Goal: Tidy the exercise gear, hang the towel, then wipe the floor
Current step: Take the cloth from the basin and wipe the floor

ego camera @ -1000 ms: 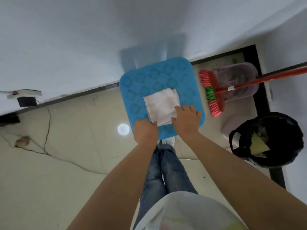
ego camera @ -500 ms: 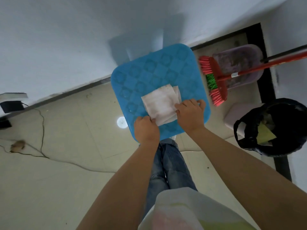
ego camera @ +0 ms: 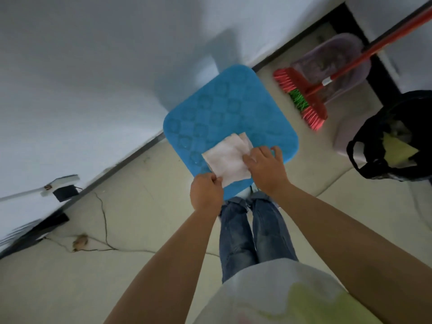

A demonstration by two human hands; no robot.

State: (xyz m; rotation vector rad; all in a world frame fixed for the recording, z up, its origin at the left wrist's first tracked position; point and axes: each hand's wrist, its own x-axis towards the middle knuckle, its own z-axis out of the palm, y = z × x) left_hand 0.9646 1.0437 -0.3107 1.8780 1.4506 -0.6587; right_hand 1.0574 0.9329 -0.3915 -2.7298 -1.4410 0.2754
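The left hand (ego camera: 205, 194) pinches the near corner of a folded white cloth (ego camera: 228, 157) between thumb and fingers, so it is closed on the cloth. The right hand (ego camera: 265, 166) lies flat on the cloth's right edge with its fingers spread, pressing down and not curled around anything. The cloth rests on the near part of a blue plastic stool (ego camera: 224, 118), just in front of the person's jeans (ego camera: 253, 232). It looks thin, soft and floppy, folded into a few layers that peek out at the far edge, and it has faint grey marks. It is probably very light and bends any way you pull it, so a corner or an edge is the best place to hold it, and two hands keep the folds together. The stool top is hard and smooth with a pattern of little squares and round corners, so the cloth may slide on it easily. Off to the right, a red broom (ego camera: 301, 94) with stiff bristles leans beside a see-through dustpan (ego camera: 336, 59), and a bin with a shiny black bag (ego camera: 374, 146) stands near the wall. The floor (ego camera: 70, 277) is pale hard tile.
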